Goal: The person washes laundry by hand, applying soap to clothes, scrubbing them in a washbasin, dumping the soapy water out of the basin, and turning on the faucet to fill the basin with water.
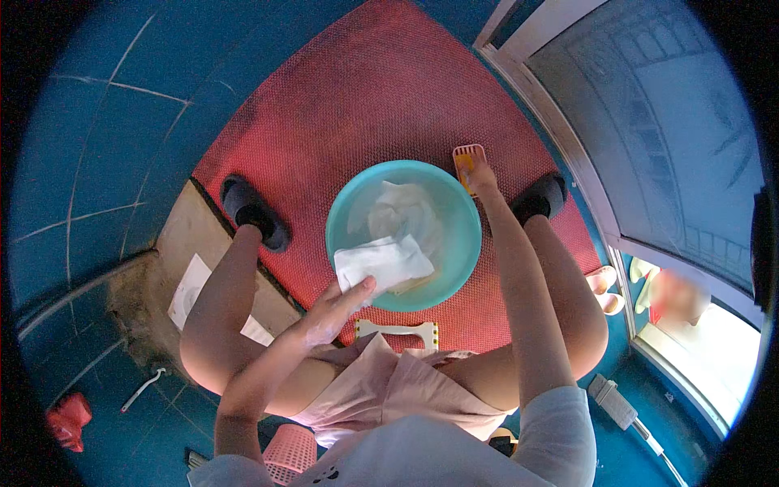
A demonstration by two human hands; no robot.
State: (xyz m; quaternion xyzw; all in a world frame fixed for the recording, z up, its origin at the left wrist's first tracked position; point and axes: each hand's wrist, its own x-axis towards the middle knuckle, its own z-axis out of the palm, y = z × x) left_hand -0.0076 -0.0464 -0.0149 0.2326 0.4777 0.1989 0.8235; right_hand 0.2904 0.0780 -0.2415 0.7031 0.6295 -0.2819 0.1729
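A turquoise plastic basin (334, 201) of cloudy water stands on the red mat between my feet. White cloth lies under the water in it. My left hand (331, 310) holds a folded white cloth (383, 262) over the basin's near left part, thumb on top. To the right of the basin, my right hand (479, 176) reaches down to a small pink slotted soap dish (468, 148) with an orange-yellow bar, likely soap, in it. The fingers lie over the bar; whether they grip it cannot be told.
The red textured mat (377, 91) spreads ahead. A white and yellow step stool (398, 329) is under me. Behind left are a pink perforated basket (291, 453) and a white-handled brush (143, 389). At right are a flat mop (614, 402), pink slippers (602, 289) and a framed door (663, 122).
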